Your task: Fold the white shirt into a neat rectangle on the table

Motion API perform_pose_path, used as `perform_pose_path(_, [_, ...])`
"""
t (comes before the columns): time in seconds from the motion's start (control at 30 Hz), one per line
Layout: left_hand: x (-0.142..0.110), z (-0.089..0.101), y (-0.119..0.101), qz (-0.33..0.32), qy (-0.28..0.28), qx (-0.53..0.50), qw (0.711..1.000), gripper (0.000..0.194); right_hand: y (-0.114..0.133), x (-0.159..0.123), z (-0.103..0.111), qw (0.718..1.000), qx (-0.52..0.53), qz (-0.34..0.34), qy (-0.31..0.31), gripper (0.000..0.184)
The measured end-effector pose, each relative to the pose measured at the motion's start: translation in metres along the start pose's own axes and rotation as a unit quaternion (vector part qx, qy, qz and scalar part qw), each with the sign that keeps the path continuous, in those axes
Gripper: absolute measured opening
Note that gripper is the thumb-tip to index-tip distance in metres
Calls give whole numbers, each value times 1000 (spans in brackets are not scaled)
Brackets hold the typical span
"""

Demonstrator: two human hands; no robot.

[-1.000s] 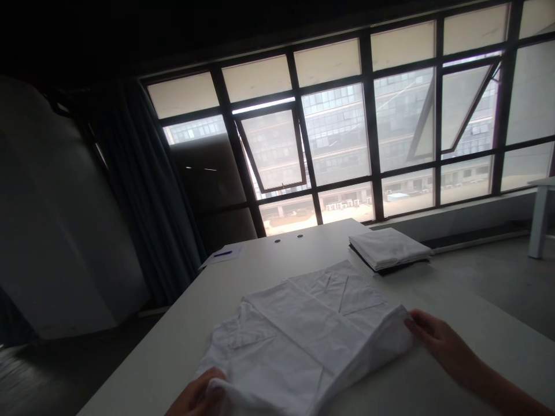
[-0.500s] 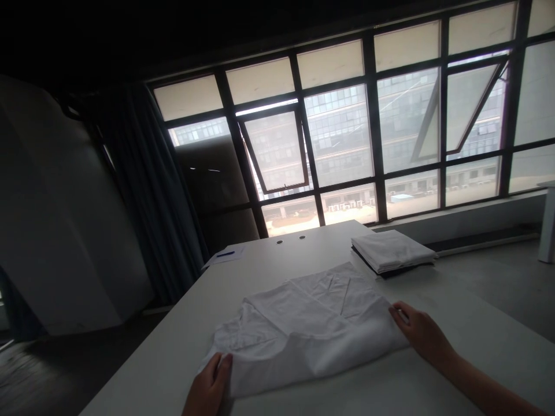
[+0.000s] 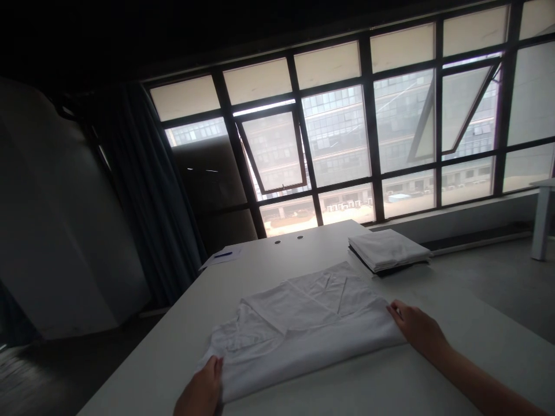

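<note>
1. i saw the white folded garment [image 3: 299,335] lying flat on the near part of the white table [image 3: 277,260], roughly centred between my two hands.
2. its long axis ran left to right across the table, rising slightly toward the far right. its long, straight lower edge faced me, and a layer with v-shaped creases lay toward the far side.
3. my left hand [image 3: 202,388] sat at the garment's near-left corner, and its fingers met the cloth there. i could not tell whether they were gripping or only touching, because the cloth edge and the frame's lower border left too little showing.
4. my right hand [image 3: 418,330] lay at the garment's right end, with its fingers stretched toward the fold and touching it. it looked open rather than clenched, and i saw no clear grip.
5. both hands touched the garment at opposite ends of its long axis, and the left hand was the nearer one to my camera.
6. beyond the garment, toward the far right, a stack of folded white cloth [image 3: 385,249] sat on the table. a sheet of paper [image 3: 217,259] with a blue pen [image 3: 223,254] lay at the far left.
</note>
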State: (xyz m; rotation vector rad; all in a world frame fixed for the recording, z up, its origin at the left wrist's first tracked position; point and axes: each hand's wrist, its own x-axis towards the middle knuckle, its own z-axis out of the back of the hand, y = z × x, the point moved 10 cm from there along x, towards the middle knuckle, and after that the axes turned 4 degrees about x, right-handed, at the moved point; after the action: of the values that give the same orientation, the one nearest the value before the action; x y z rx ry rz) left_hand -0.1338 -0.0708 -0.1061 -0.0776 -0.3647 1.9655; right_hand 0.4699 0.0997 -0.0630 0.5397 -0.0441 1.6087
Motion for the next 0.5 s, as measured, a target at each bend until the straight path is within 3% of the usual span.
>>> perform_pose_path(0.3, [-3,2,0,-6,8,-19,1000,48,-3,-2,3,999,37,-7,6,33])
perform_pose_path(0.5, [-1,-2,-3,-37,1,16,999,33,1,-5,-1,999,44,30,1,26])
